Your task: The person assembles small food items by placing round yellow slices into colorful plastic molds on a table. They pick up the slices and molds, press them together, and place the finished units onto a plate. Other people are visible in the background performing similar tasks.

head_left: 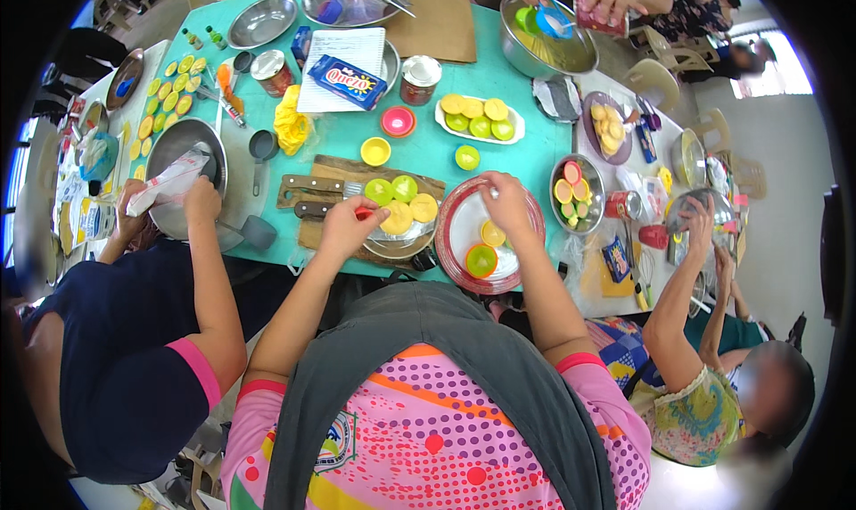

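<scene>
My left hand (355, 226) pinches a small red cup-like mold (364, 213) at the near side of a wooden board (325, 173). Beside it, yellow cakes (398, 217) and green molds (379, 191) sit together on the board. Two brown-handled knives (312, 183) lie at the board's left. Above a red-rimmed plate (453, 265) hovers my right hand (508, 205), its fingertips drawn together; what they hold, if anything, is too small to make out. Under that hand the plate carries a filled green mold (481, 260) and a filled orange one (492, 233).
Beyond the board stand a yellow mold (375, 152), pink molds (398, 121) and a white tray of cakes (481, 119). A metal bowl of molds (577, 193) is at the right. Co-workers handle a pan (187, 176) at left and a mixing bowl (548, 46) across the table.
</scene>
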Action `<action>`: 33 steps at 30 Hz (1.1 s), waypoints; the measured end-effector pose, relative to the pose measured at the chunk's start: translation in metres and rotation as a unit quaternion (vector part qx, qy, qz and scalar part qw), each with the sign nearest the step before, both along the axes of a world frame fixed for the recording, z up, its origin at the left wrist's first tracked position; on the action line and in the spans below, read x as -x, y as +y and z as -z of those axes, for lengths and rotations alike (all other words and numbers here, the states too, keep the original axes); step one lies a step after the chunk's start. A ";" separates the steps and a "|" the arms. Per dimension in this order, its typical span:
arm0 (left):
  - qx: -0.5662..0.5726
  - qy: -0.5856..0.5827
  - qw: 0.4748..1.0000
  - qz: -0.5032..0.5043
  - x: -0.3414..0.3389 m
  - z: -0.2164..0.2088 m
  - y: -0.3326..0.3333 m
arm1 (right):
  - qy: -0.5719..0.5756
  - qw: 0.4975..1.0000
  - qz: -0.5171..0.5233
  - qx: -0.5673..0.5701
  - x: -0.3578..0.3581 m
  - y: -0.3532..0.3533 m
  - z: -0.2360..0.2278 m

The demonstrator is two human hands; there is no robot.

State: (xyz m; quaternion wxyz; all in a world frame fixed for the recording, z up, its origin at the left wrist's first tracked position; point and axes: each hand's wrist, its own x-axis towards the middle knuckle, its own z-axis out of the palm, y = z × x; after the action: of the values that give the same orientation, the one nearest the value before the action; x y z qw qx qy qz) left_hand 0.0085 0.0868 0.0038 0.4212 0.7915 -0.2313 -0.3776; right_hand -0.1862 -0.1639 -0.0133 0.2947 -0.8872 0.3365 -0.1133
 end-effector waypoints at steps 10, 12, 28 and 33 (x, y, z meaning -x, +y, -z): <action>0.062 -0.006 0.985 -0.158 -0.072 0.036 -0.069 | 0.030 0.998 0.057 -0.011 0.080 0.007 -0.009; 0.016 -0.081 0.991 -0.109 -0.090 0.062 -0.078 | 0.022 0.999 0.048 -0.008 0.076 0.019 -0.011; 0.029 -0.352 0.933 -0.066 -0.058 0.047 -0.089 | 0.233 0.961 -0.131 0.068 0.073 0.023 -0.022; 0.079 -0.291 0.952 -0.053 -0.038 0.016 -0.079 | 0.291 0.925 -0.216 0.116 0.067 0.016 -0.020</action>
State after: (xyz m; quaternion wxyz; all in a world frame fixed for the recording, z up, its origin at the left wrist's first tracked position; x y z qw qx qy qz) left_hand 0.0465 0.0074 -0.0127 0.4163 0.8424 -0.3306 -0.0884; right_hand -0.2531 -0.1480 0.0067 0.0963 -0.9604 0.1921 0.1776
